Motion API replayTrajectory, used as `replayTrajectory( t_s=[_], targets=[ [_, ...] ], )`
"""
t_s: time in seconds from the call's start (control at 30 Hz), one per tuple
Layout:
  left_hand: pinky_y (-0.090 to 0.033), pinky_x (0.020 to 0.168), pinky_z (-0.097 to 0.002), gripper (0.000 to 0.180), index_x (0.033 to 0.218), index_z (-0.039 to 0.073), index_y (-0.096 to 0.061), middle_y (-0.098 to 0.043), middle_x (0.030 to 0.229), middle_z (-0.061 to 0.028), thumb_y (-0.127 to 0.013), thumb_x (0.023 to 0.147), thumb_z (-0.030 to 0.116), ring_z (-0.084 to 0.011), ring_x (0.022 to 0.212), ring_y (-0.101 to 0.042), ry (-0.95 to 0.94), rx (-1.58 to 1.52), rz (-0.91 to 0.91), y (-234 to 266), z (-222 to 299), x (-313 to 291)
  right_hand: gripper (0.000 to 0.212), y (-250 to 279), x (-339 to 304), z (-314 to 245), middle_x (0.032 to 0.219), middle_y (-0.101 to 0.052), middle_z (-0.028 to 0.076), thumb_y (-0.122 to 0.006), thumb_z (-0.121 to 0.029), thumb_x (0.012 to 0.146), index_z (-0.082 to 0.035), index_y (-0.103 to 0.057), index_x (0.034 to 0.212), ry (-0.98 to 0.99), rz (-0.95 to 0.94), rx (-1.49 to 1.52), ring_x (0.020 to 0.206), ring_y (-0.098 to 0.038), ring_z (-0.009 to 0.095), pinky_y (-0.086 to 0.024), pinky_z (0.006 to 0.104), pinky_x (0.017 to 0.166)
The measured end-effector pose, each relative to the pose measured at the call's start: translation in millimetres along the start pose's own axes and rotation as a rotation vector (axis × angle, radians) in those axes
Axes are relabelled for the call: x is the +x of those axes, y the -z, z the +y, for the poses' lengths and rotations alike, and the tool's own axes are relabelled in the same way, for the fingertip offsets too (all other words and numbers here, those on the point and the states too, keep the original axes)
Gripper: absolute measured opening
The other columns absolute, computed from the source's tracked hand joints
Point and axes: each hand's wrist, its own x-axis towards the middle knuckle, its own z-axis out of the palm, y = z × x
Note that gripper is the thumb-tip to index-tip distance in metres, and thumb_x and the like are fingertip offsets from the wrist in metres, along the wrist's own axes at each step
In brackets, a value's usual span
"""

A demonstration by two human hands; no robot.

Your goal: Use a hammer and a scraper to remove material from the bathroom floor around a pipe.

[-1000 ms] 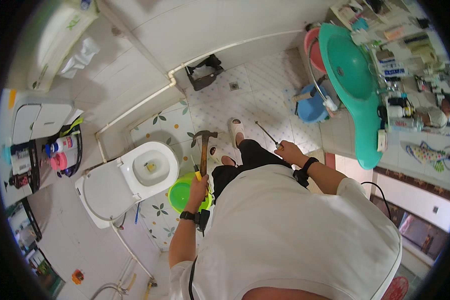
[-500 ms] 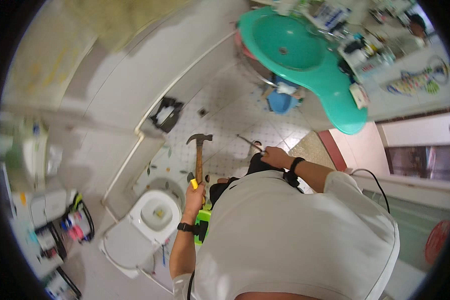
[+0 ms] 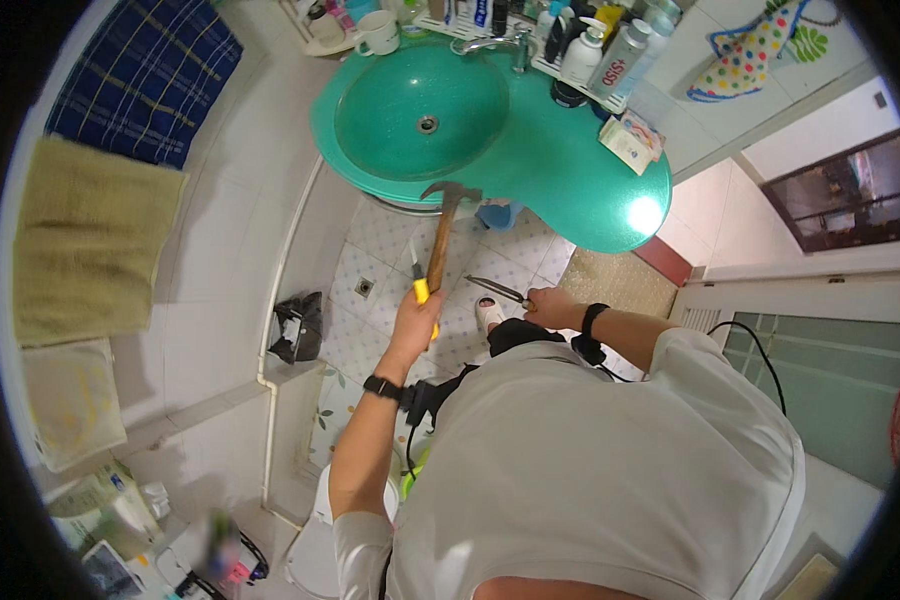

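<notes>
My left hand (image 3: 416, 322) is closed around a claw hammer (image 3: 443, 235) with a wooden handle and dark metal head. The same hand grips a yellow-handled knife (image 3: 419, 285), its narrow pointed blade beside the hammer handle. Both point away from me, the hammer head overlapping the near rim of the green sink (image 3: 355, 170) in the picture. My right hand (image 3: 555, 308) is closed on the end of a long, thin, pointed metal tool (image 3: 498, 289); its exact kind is unclear. That tool points left, above the tiled floor.
Bottles (image 3: 582, 55), a white mug (image 3: 377, 34) and a soap packet (image 3: 627, 146) stand around the sink. A black-bagged bin (image 3: 297, 328) sits by the left wall, near a floor drain (image 3: 364, 288). Towels (image 3: 95, 240) hang at left; the toilet (image 3: 315, 560) is low left.
My left hand has moved forward with the hammer and knife, toward the sink. The view has turned, bringing the sink nearer the middle. My right hand keeps hold of its tool.
</notes>
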Motion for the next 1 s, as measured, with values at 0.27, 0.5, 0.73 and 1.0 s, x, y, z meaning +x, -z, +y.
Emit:
replayTrajectory(
  t_s=[0.27, 0.5, 0.73, 1.0],
  targets=[
    [-0.037, 0.036, -0.0284, 0.024, 0.080, 0.006, -0.050, -0.048, 0.059, -0.0015, -0.054, 0.086, 0.029, -0.0131, 0.044, -0.047, 0.045, 0.025, -0.210, -75.8, 46.2, 89.4, 0.037, -9.9, -37.0, 29.1, 0.084, -0.064, 0.021, -0.058, -0.033, 0.074, 0.000, -0.059, 0.089, -0.145, 0.120, 0.196, 0.079, -0.062, 0.038, -0.049, 0.0455, 0.072],
    [-0.038, 0.036, -0.0282, 0.025, 0.084, 0.006, -0.048, -0.048, 0.061, -0.0029, -0.052, 0.086, 0.031, -0.0139, 0.044, -0.048, 0.059, 0.018, -0.236, -113.3, 45.3, 132.0, 0.038, -21.9, -64.8, 43.8, 0.086, -0.064, 0.021, -0.056, -0.033, 0.075, 0.001, -0.058, 0.093, -0.237, 0.068, 0.219, 0.082, -0.062, 0.038, -0.048, 0.0450, 0.074],
    [-0.038, 0.035, -0.0271, 0.023, 0.078, 0.008, -0.049, -0.049, 0.059, -0.0019, -0.053, 0.087, 0.028, -0.0124, 0.044, -0.048, 0.084, -0.027, -0.185, -126.2, 43.8, 151.7, 0.040, -36.6, -68.0, 55.0, 0.083, -0.063, 0.022, -0.059, -0.036, 0.076, 0.000, -0.056, 0.094, -0.249, 0.110, 0.286, 0.080, -0.061, 0.039, -0.049, 0.0452, 0.071],
    [-0.050, 0.067, -0.0415, 0.043, 0.088, -0.001, -0.062, -0.065, 0.083, -0.0190, -0.048, 0.085, 0.040, -0.0322, 0.073, -0.065, -0.149, 0.709, -0.036, -134.7, 32.8, 185.0, 0.038, -24.9, -61.7, 48.5, 0.084, -0.064, 0.023, -0.059, -0.033, 0.075, 0.001, -0.058, 0.090, -0.222, 0.126, 0.258, 0.080, -0.062, 0.039, -0.049, 0.0450, 0.073]
  ],
)
